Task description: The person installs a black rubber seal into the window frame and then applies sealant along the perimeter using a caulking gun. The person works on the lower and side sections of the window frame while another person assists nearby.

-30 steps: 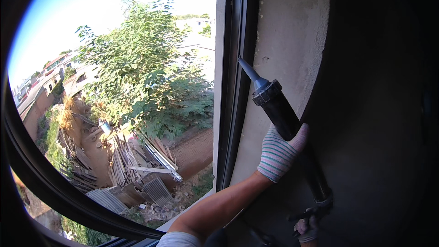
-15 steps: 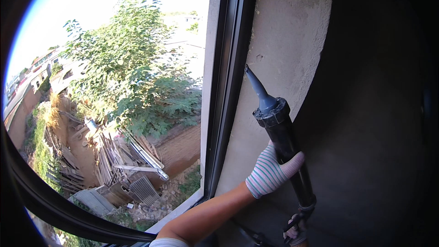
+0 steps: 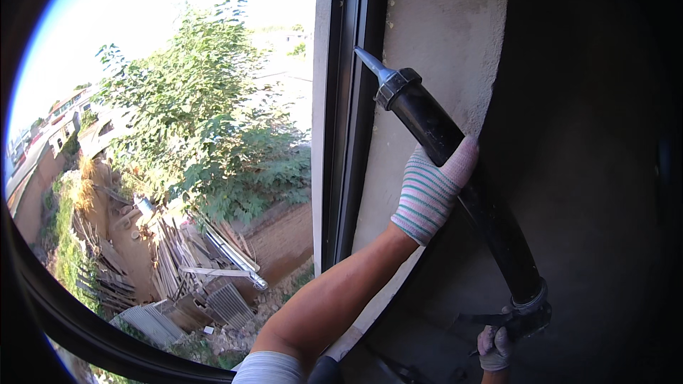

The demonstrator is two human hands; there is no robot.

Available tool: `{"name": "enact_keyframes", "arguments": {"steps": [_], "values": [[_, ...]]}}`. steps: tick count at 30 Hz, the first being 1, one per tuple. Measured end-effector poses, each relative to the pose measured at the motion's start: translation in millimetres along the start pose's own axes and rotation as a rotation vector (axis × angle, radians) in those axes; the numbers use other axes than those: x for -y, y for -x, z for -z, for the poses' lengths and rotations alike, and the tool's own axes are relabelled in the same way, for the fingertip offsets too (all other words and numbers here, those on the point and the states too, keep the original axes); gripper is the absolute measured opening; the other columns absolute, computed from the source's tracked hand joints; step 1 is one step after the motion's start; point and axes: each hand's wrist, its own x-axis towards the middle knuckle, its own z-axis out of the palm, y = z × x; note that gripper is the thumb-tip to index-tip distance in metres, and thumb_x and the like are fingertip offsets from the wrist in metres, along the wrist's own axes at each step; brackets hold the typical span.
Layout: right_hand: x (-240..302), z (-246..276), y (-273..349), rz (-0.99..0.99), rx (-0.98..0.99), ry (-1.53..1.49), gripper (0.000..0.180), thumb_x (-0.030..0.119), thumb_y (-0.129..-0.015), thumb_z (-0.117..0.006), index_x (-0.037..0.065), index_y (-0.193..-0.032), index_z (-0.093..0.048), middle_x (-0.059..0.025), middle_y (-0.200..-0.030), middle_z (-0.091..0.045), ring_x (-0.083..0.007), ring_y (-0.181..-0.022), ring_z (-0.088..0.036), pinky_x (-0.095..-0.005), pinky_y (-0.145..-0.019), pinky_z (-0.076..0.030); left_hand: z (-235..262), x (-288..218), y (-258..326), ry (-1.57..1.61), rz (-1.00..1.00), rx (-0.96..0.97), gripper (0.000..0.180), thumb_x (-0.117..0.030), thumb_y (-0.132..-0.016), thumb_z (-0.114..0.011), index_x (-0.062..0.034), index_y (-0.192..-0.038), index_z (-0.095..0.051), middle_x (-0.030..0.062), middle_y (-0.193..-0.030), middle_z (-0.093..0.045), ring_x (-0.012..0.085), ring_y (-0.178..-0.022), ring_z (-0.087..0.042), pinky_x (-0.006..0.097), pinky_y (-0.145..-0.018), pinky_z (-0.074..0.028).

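Observation:
A long black caulking gun (image 3: 498, 231) slants from lower right to upper left, its grey-blue nozzle (image 3: 373, 64) tilted up against the dark window frame (image 3: 344, 121). My left hand (image 3: 435, 188), in a white glove with green stripes, is closed round the middle of the barrel. Down at the rear end, my gloved right hand (image 3: 494, 347) is wrapped round the handle, partly in shadow. Whether its fingers are squeezing a trigger cannot be made out.
A rough grey plaster wall edge (image 3: 445, 35) runs beside the frame. Outside, far below, are a leafy tree (image 3: 206, 107), stacked planks (image 3: 174, 249) and corrugated sheets (image 3: 228, 304). A curved dark rail (image 3: 92, 334) crosses the lower left; deep shadow fills the right.
The caulking gun has risen and tilted further left; its nozzle tip moved from the wall's edge beside the frame onto the dark frame. Both hands moved with it, and more of the barrel shows.

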Motion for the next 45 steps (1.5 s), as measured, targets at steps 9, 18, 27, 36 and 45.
{"name": "enact_keyframes", "arguments": {"steps": [9,18,27,36,45], "values": [[80.7,-118.4,-77.5,0.200,0.262,0.173,0.063,0.026,-0.096,-0.074,0.006,-0.144,-0.038,-0.0032,-0.079,-0.059,-0.0060,-0.052,-0.053,-0.0203,-0.038,-0.044,-28.9,-76.9,-68.2,0.117,-0.113,-0.188,0.085,-0.070,-0.087,-0.066,0.0036,-0.128,-0.058,0.0144,-0.101,-0.064,0.0255,-0.090,-0.065,0.039,-0.084,-0.055],[125.2,-192.1,-112.8,0.244,0.264,0.094,0.051,0.023,-0.102,-0.064,0.001,-0.141,-0.039,-0.0049,-0.081,-0.065,-0.0057,-0.050,-0.054,-0.0220,-0.034,-0.045,-30.9,-112.2,-109.8,0.452,-0.264,0.149,0.103,-0.066,-0.076,-0.080,-0.0005,-0.146,-0.040,0.0208,-0.128,-0.056,0.0361,-0.126,-0.056,0.054,-0.113,-0.044],[129.1,-207.2,-137.7,0.345,0.334,0.101,0.048,0.026,-0.108,-0.051,0.001,-0.146,-0.035,-0.0099,-0.083,-0.067,-0.0080,-0.045,-0.056,-0.0224,-0.031,-0.047,-37.9,-134.2,-141.6,0.443,-0.285,0.090,0.086,-0.055,-0.086,-0.077,0.0037,-0.139,-0.044,0.0214,-0.122,-0.061,0.0336,-0.114,-0.065,0.051,-0.106,-0.052],[135.7,-219.9,-149.8,0.373,0.329,0.168,0.050,0.023,-0.104,-0.060,0.000,-0.143,-0.039,-0.0063,-0.081,-0.068,-0.0053,-0.046,-0.052,-0.0213,-0.032,-0.044,-40.3,-145.4,-157.9,0.411,-0.290,0.077,0.079,-0.053,-0.089,-0.075,0.0039,-0.135,-0.046,0.0203,-0.119,-0.063,0.0318,-0.106,-0.068,0.049,-0.099,-0.058],[140.5,-228.0,-156.5,0.387,0.331,0.177,0.051,0.022,-0.103,-0.062,-0.001,-0.142,-0.039,-0.0057,-0.080,-0.067,-0.0053,-0.046,-0.054,-0.0215,-0.032,-0.046,-37.7,-148.7,-174.0,0.434,-0.327,0.122,0.077,-0.054,-0.092,-0.072,0.0020,-0.138,-0.045,0.0205,-0.123,-0.062,0.0331,-0.110,-0.066,0.050,-0.101,-0.057]]}}
